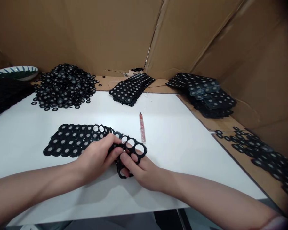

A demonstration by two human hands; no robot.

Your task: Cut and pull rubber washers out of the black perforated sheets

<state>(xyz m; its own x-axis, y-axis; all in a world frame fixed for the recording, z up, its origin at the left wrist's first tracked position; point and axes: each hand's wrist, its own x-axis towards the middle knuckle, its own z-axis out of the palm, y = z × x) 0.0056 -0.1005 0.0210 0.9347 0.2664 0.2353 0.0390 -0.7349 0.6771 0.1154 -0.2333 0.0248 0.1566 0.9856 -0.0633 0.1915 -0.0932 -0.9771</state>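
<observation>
A black sheet of joined rings (69,142) lies on the white table, its right end lifted and bent between my hands. Pale discs show in most of the rings on the left part; the rings at the right end are open holes. My left hand (99,150) pinches the sheet near its lifted part, thumb and forefinger together. With thumb on top and fingers beneath, my right hand (140,169) grips the end with the open holes. The fingertips of both hands nearly meet, and what lies right between them is hidden.
A heap of loose black rings (64,86) stands at the back left, beside a patterned bowl (26,72). Stacked ring sheets (132,88) lie at the back, with more sheets (204,92) at the right. A pointed red-and-clear tool (142,127) lies beyond my right hand. Cardboard walls (86,35) enclose the table.
</observation>
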